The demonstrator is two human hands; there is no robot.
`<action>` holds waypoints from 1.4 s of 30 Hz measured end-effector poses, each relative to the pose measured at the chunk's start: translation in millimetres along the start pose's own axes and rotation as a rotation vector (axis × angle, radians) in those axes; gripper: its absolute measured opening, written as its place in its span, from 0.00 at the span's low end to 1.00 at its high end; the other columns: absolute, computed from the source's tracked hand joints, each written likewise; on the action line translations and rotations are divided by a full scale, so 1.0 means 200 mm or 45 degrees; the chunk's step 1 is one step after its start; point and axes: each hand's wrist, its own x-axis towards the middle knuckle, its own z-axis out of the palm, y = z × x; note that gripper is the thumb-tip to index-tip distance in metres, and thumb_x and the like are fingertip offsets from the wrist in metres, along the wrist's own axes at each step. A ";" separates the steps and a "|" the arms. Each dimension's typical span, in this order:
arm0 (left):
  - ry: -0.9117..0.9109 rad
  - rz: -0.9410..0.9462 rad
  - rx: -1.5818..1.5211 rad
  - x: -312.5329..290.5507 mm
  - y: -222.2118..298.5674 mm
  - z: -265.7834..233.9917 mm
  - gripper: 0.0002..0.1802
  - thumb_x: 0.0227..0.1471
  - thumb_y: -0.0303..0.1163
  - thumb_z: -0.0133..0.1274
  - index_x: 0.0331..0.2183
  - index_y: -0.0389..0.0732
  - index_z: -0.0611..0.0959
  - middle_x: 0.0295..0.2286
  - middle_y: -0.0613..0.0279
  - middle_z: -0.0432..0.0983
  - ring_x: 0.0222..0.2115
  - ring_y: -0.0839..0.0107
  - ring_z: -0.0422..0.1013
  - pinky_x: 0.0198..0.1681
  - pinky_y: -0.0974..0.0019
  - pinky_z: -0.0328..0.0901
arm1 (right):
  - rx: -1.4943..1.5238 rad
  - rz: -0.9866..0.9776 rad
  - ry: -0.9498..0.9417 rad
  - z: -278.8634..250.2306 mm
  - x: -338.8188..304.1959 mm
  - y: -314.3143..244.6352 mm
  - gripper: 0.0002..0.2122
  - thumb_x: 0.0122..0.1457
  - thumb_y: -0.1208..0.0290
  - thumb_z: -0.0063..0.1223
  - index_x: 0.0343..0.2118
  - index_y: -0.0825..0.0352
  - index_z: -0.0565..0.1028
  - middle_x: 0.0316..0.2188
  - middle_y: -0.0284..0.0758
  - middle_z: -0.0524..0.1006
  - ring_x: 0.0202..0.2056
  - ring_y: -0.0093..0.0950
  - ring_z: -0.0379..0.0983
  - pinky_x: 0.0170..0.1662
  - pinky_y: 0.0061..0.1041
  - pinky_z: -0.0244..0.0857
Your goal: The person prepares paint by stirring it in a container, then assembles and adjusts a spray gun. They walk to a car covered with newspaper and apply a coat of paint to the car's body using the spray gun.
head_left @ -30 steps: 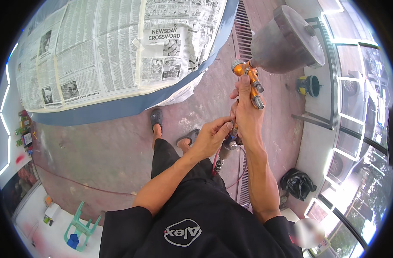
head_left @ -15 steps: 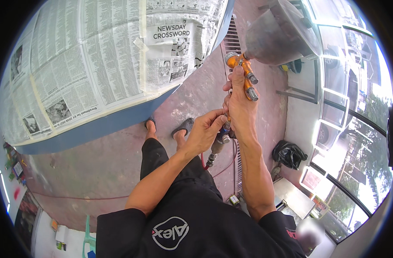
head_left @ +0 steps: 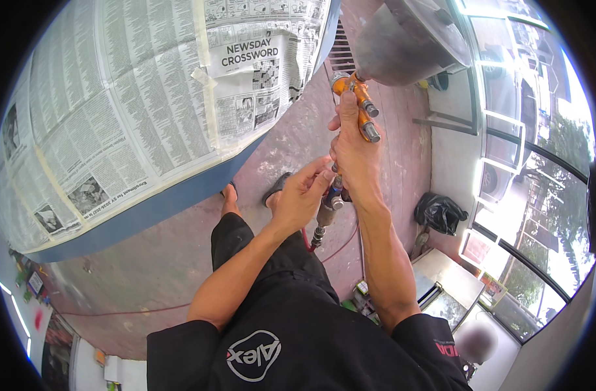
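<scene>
My right hand is wrapped round the handle of an orange spray gun, thumb lying along its back. A large smoky, see-through paint cup sits on the gun, tilted to the right. My left hand pinches with thumb and fingertips at the lower end of the gun's handle; the exact part under the fingers is hidden. Just below hang a blue-and-silver air regulator and a metal hose coupling, joined to a red air hose.
At the left stands a large blue panel, its top masked with taped newspaper. A floor grate runs beside it. To the right are a black plastic bag, a metal bench frame and wide windows. The hose crosses the floor behind me.
Both hands and the spray gun have shifted slightly left and up in the picture. The left hand's fingertips sit a little farther from the regulator. The view has turned a little.
</scene>
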 end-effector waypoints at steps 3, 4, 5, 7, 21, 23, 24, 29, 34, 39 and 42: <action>0.069 -0.048 0.073 -0.05 -0.02 -0.10 0.26 0.75 0.35 0.56 0.66 0.32 0.77 0.43 0.63 0.83 0.38 0.79 0.77 0.42 0.74 0.72 | -0.059 0.012 -0.004 0.01 0.02 0.01 0.26 0.74 0.41 0.56 0.44 0.67 0.77 0.27 0.29 0.73 0.15 0.14 0.62 0.17 0.21 0.54; 0.084 -0.088 0.094 -0.06 -0.03 -0.15 0.26 0.75 0.35 0.56 0.66 0.32 0.77 0.44 0.62 0.83 0.38 0.78 0.78 0.43 0.74 0.72 | -0.060 0.018 -0.013 0.01 0.04 0.03 0.26 0.73 0.41 0.57 0.44 0.67 0.77 0.27 0.29 0.73 0.15 0.14 0.62 0.17 0.21 0.54; 0.095 -0.129 0.113 -0.08 -0.05 -0.20 0.26 0.74 0.35 0.56 0.66 0.32 0.77 0.46 0.61 0.83 0.39 0.77 0.78 0.44 0.73 0.73 | -0.063 0.023 -0.017 0.01 0.05 0.06 0.26 0.73 0.40 0.57 0.44 0.66 0.77 0.26 0.29 0.73 0.15 0.14 0.62 0.17 0.21 0.53; 0.129 -0.189 0.162 -0.12 -0.08 -0.30 0.26 0.74 0.36 0.56 0.65 0.32 0.77 0.47 0.59 0.83 0.39 0.75 0.79 0.46 0.71 0.74 | -0.071 0.035 -0.020 0.01 0.06 0.10 0.27 0.72 0.39 0.57 0.44 0.66 0.77 0.26 0.28 0.73 0.15 0.14 0.62 0.17 0.21 0.54; 0.286 -0.291 0.370 -0.33 -0.20 -0.57 0.27 0.72 0.40 0.57 0.62 0.30 0.81 0.40 0.62 0.85 0.38 0.78 0.79 0.45 0.71 0.73 | -0.034 -0.027 0.026 0.04 0.04 0.04 0.25 0.74 0.42 0.56 0.43 0.67 0.76 0.27 0.29 0.73 0.15 0.14 0.61 0.17 0.20 0.55; 0.283 -0.318 0.360 -0.34 -0.21 -0.59 0.28 0.72 0.41 0.57 0.62 0.30 0.81 0.41 0.62 0.85 0.38 0.78 0.79 0.45 0.71 0.73 | -0.028 -0.049 0.017 0.04 0.04 0.02 0.25 0.74 0.42 0.56 0.42 0.67 0.76 0.27 0.29 0.73 0.15 0.14 0.61 0.18 0.20 0.55; 0.282 -0.332 0.355 -0.35 -0.22 -0.59 0.28 0.71 0.41 0.57 0.62 0.30 0.81 0.41 0.62 0.85 0.38 0.78 0.79 0.45 0.71 0.73 | -0.025 -0.059 0.013 0.04 0.04 0.01 0.25 0.74 0.43 0.56 0.42 0.67 0.76 0.27 0.29 0.73 0.15 0.14 0.61 0.18 0.20 0.55; 0.272 -0.332 0.360 -0.38 -0.25 -0.63 0.26 0.72 0.40 0.57 0.62 0.31 0.81 0.41 0.62 0.85 0.38 0.78 0.79 0.46 0.72 0.73 | -0.115 0.029 0.011 0.05 0.06 -0.01 0.27 0.75 0.41 0.54 0.37 0.67 0.76 0.25 0.27 0.72 0.22 0.16 0.64 0.26 0.24 0.59; 0.273 -0.326 0.333 -0.41 -0.27 -0.66 0.26 0.73 0.39 0.56 0.62 0.31 0.81 0.42 0.61 0.85 0.38 0.78 0.79 0.46 0.73 0.73 | -0.167 0.100 0.006 0.06 0.05 0.09 0.28 0.74 0.40 0.54 0.38 0.68 0.77 0.25 0.28 0.73 0.22 0.16 0.65 0.26 0.24 0.59; 0.272 -0.364 0.367 -0.43 -0.25 -0.67 0.26 0.74 0.40 0.57 0.62 0.31 0.81 0.42 0.60 0.85 0.38 0.77 0.79 0.46 0.73 0.73 | -0.133 0.141 -0.023 0.04 0.00 0.15 0.30 0.72 0.38 0.57 0.46 0.69 0.78 0.27 0.31 0.74 0.14 0.15 0.62 0.17 0.21 0.53; 0.267 -0.354 0.353 -0.44 -0.26 -0.68 0.26 0.74 0.40 0.57 0.62 0.31 0.81 0.42 0.61 0.85 0.38 0.78 0.79 0.46 0.73 0.73 | -0.102 0.060 -0.006 0.06 0.01 0.15 0.29 0.72 0.39 0.56 0.46 0.70 0.77 0.28 0.32 0.74 0.14 0.15 0.61 0.16 0.21 0.53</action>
